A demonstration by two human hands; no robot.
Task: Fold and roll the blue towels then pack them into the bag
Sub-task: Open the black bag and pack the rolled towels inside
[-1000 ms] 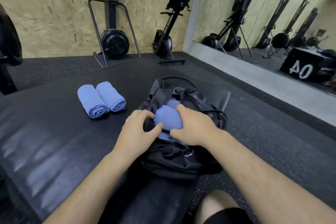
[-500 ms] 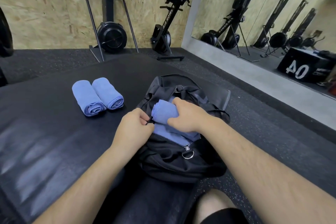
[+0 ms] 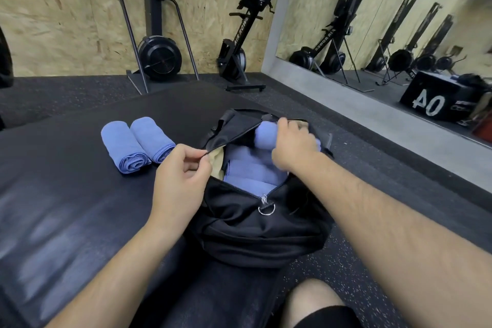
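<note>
Two rolled towels (image 3: 138,144) lie side by side on the black bench (image 3: 80,208), touching each other and just left of the bag, not yet packed. They are tight, even blue rolls with the spiral ends facing the person.

The left hand (image 3: 178,178), which half a second ago sat against the towel at the bag's mouth, now pinches the zip edge of the black bag (image 3: 261,231) between thumb and forefinger and draws it out to the left. The mouth gapes wider, showing tan lining and packed towels (image 3: 250,170) layered inside. A zip pull (image 3: 266,208) with a ring hangs at the near rim.

The right hand (image 3: 292,146) has moved from the near opening to the far end, fingers curled over a towel roll (image 3: 263,132) and pressing it down into the bag. This roll looks nearly stowed, leaving two to go.
</note>
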